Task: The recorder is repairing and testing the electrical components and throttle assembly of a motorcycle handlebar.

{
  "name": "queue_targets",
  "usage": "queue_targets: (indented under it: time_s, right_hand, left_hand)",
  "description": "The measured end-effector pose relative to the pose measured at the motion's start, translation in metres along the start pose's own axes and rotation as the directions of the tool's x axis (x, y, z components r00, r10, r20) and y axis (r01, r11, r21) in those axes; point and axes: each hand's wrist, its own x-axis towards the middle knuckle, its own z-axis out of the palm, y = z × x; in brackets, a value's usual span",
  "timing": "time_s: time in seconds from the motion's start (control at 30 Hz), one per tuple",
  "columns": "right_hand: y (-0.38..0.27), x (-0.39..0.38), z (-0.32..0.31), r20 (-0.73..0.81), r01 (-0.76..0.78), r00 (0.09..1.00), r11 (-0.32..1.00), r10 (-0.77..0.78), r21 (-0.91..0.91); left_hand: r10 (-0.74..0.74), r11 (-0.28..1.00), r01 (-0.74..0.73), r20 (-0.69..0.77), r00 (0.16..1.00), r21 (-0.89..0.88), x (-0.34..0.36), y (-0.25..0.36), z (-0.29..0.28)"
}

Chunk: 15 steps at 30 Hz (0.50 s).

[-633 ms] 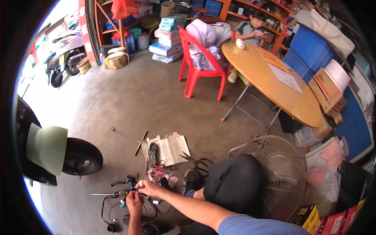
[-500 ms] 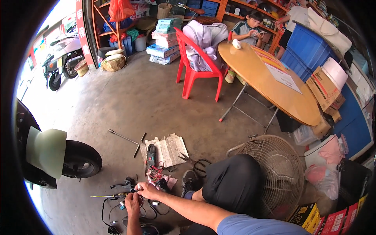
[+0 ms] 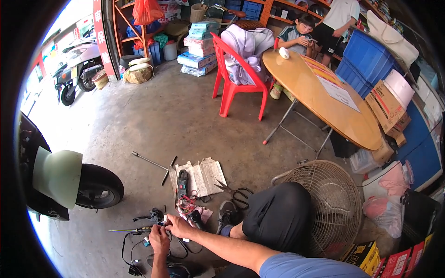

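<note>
My left hand (image 3: 158,237) and my right hand (image 3: 176,225) meet low at the centre, fingers closed around small parts I cannot make out. Beside them lie a long screwdriver (image 3: 125,230), a black lever assembly (image 3: 155,215) and black cables with connectors (image 3: 134,268). Just beyond, a clamp meter (image 3: 182,183) with red leads rests on torn cardboard (image 3: 209,180). Black scissors (image 3: 240,197) lie right of it, and a metal T-handle wrench (image 3: 150,160) lies to the upper left.
A scooter's front wheel (image 3: 99,190) is at left, a wire fan guard (image 3: 333,194) at right. Behind are a red chair (image 3: 227,92), folding table (image 3: 315,102), seated person (image 3: 296,41), standing person (image 3: 333,23), blue crates (image 3: 361,60) and another scooter (image 3: 76,69).
The standing person at the back has come further into view behind the seated person. My hands stay together in nearly the same spot, with slight finger movement.
</note>
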Motion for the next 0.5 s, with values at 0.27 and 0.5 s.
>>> queue_targets:
  time_s: [0.27,0.5]
  right_hand:
    - [0.014,-0.002,0.0,0.031,-0.065,0.998,0.982,0.06,0.176]
    - [0.003,-0.002,0.002,-0.012,-0.054,0.998,0.998,0.055,0.033]
  left_hand:
    - [-0.012,0.992,0.015,0.032,0.999,-0.127,-0.008,0.012,-0.001]
    - [-0.033,0.979,0.041,0.042,0.999,-0.199,-0.001,0.002,0.002]
